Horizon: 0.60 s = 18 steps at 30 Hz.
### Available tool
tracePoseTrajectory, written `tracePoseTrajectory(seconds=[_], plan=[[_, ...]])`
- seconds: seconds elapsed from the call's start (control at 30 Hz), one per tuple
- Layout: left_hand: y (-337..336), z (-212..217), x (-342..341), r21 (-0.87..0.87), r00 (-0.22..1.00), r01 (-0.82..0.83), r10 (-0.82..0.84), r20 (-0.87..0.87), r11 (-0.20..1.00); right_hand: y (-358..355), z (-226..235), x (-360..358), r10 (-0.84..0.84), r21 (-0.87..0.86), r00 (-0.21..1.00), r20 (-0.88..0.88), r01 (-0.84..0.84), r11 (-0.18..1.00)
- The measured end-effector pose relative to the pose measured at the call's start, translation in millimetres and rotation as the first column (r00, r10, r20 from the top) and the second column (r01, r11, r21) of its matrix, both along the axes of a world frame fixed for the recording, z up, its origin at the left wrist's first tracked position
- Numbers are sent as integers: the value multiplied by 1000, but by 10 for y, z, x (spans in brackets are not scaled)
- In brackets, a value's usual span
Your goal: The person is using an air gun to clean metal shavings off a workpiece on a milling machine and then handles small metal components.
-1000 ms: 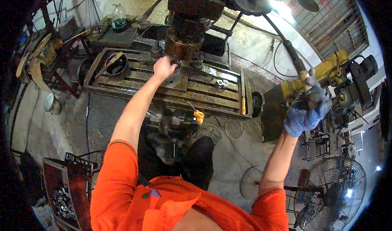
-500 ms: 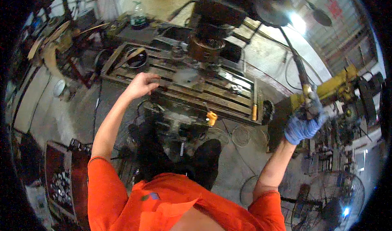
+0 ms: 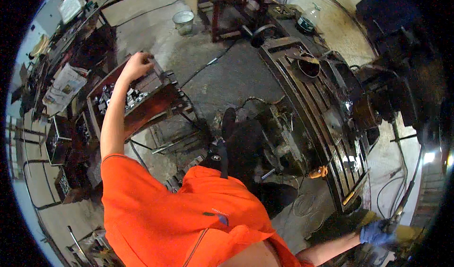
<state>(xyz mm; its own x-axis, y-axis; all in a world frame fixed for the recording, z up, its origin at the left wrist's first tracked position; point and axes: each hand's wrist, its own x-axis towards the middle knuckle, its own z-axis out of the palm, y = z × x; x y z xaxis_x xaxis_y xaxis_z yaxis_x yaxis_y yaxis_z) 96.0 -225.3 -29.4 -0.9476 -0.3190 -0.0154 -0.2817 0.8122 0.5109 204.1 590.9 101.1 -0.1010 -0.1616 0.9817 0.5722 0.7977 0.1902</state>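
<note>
My bare left hand (image 3: 138, 65) is raised at the left, over the far end of a reddish-brown box (image 3: 153, 107) of small metal parts (image 3: 135, 97). Its fingers are curled in, and whatever they may hold is hidden. At the lower right, my right hand (image 3: 376, 232), in a blue glove, is wrapped round the end of a long machine lever (image 3: 403, 202). Between my hands stands the machine's slotted worktable (image 3: 307, 108), with a round dark bowl (image 3: 309, 67) on its far end.
A metal bucket (image 3: 183, 22) stands on the floor ahead. An orange-yellow handle (image 3: 318, 172) sticks out at the worktable's near edge, and a yellow-handled tool (image 3: 350, 197) lies at its end. Newspaper (image 3: 66, 85) and dark crates (image 3: 59, 139) are at the left. A cable (image 3: 208, 64) crosses the floor.
My view has swung to the left. My left hand has moved from the worktable's front edge to above the box of metal parts. My right hand stays on the lever.
</note>
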Motion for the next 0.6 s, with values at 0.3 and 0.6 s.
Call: tracePoseTrajectory(seconds=[0.3,0.6], plan=[[-407,-767,553,15,951,-160,150,272,987,121,-113,-98,283,-52,959,29,-281,958],[-510,-1151,461,-388,877,-37,216,430,921,685,-258,20,724,-419,673,-154,-708,569]])
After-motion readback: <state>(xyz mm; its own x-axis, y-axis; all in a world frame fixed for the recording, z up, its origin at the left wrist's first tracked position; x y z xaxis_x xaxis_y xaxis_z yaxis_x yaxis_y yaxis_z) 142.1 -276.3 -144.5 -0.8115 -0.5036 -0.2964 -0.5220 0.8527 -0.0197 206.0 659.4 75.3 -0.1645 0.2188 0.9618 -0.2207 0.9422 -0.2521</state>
